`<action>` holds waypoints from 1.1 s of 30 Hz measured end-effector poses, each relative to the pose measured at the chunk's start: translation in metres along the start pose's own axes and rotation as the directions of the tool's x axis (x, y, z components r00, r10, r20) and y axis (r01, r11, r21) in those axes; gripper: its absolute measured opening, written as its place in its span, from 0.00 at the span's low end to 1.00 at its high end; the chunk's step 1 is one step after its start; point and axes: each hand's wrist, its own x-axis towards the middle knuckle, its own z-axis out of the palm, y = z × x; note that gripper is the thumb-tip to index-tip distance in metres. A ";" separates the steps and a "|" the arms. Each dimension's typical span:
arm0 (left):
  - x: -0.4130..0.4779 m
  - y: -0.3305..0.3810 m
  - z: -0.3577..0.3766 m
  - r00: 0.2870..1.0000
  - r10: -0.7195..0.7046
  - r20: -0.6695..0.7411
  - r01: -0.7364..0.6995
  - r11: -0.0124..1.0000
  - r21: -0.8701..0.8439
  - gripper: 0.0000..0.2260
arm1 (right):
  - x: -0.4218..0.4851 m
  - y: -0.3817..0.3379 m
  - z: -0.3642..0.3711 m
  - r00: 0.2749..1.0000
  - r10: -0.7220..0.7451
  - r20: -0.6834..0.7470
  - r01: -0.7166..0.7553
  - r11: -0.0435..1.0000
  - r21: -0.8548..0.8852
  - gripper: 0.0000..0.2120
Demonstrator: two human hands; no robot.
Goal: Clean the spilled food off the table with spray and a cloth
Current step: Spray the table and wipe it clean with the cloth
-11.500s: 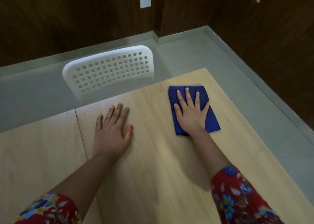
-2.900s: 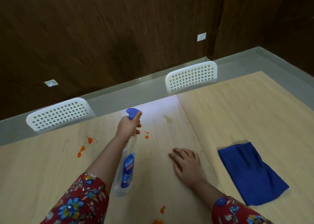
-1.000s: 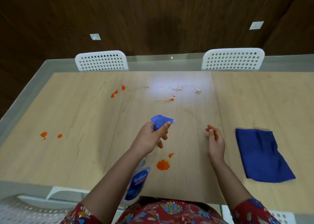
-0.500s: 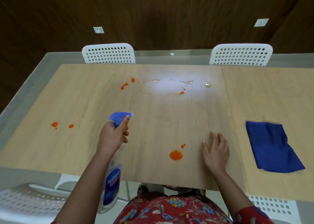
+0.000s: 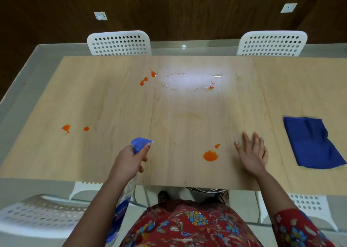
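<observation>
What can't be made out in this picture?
Head view only:
- Bottle: left hand and arm cover most of it; label unreadable.
- Right hand: blurred fingers; contact with table unclear.
- Wet patch: glare washes out its middle.
- Cloth: one corner reaches the right edge.

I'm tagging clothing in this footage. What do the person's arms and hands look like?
The left hand and right hand are bare: no gloves, and no watch or bracelet shows. Both forearms are uncovered. The right sleeve is red with a blue and yellow floral print and ends near the elbow, matching the garment at the waist. The left sleeve is out of view.
</observation>
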 end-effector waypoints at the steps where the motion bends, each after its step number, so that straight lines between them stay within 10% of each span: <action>1: -0.004 -0.002 0.003 1.000 0.002 0.017 -0.003 1.000 0.018 0.21 | -0.002 -0.001 0.000 1.000 0.003 0.008 -0.003 1.000 0.000 0.39; 8: -0.021 0.016 0.035 0.992 0.056 0.114 -0.054 0.998 -0.019 0.20 | -0.001 -0.001 -0.004 0.999 -0.030 0.010 0.030 0.999 0.024 0.32; 16: -0.037 0.059 0.085 0.964 0.136 0.228 -0.150 0.988 0.048 0.19 | -0.018 0.019 -0.023 0.994 -0.058 -0.090 0.102 0.768 0.632 0.26; 33: -0.025 0.139 0.139 0.940 0.235 0.249 -0.237 0.971 -0.025 0.19 | -0.043 0.017 -0.038 0.978 -0.010 -0.207 0.178 0.553 0.814 0.18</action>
